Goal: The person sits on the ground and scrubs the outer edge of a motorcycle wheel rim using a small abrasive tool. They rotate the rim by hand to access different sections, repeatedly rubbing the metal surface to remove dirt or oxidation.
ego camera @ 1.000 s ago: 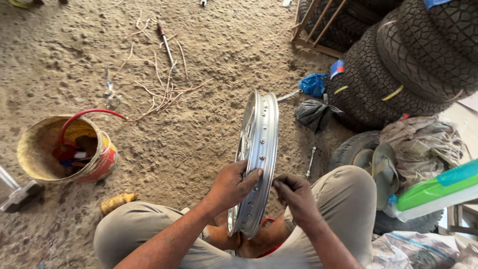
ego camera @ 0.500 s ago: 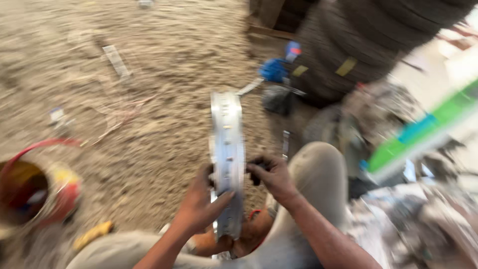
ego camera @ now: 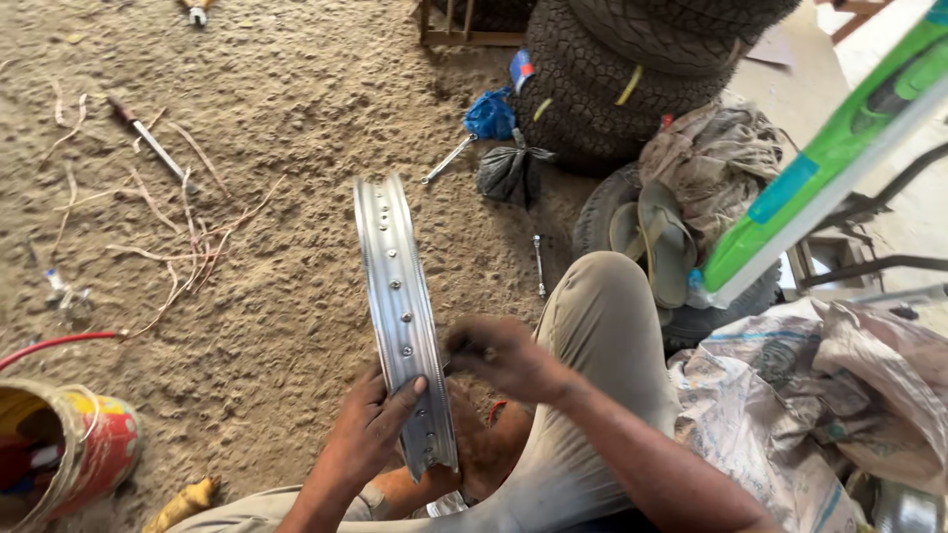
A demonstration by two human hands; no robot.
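Observation:
A shiny metal wheel rim [ego camera: 395,286] with spoke holes stands upright on edge in front of me, between my knees. My left hand [ego camera: 370,429] grips its near lower part, fingers wrapped over the outer face. Just to the right of the rim, my right hand [ego camera: 499,355] has its fingers curled at the rim's inner side; a small dark item may be pinched in it, but I cannot tell what. My right knee in grey trousers [ego camera: 602,326] rises behind that hand.
Sandy ground [ego camera: 247,118] with a screwdriver [ego camera: 148,138] and loose spokes. A red and yellow bucket [ego camera: 69,449] at lower left. Stacked tyres [ego camera: 642,69], rags, sandals [ego camera: 657,237], sacks [ego camera: 790,405] and a green part [ego camera: 839,148] crowd the right.
The view has swung left to right and steadied. The rim now shows edge-on, and my right hand has moved close to its inner side while my left hand keeps hold.

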